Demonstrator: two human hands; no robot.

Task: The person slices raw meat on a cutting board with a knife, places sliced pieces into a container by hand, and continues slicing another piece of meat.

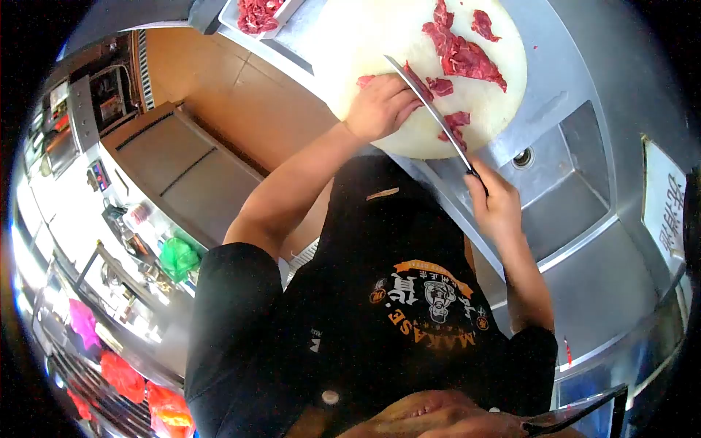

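Note:
A round white cutting board lies at the top of the head view with raw red meat on it. My right hand is closed round the dark handle of a long-bladed knife, whose blade slants across the board up to the left. Against the blade's left side, my left hand presses down with bent fingers on a strip of raw meat, partly hidden by fingers and blade. Small cut pieces lie right of the blade. Farther back rests a larger slab of meat.
A white tray of meat pieces stands at the upper left. Right of the board is a steel sink with a drain. To the left are a steel counter, a green plastic bag and red bags.

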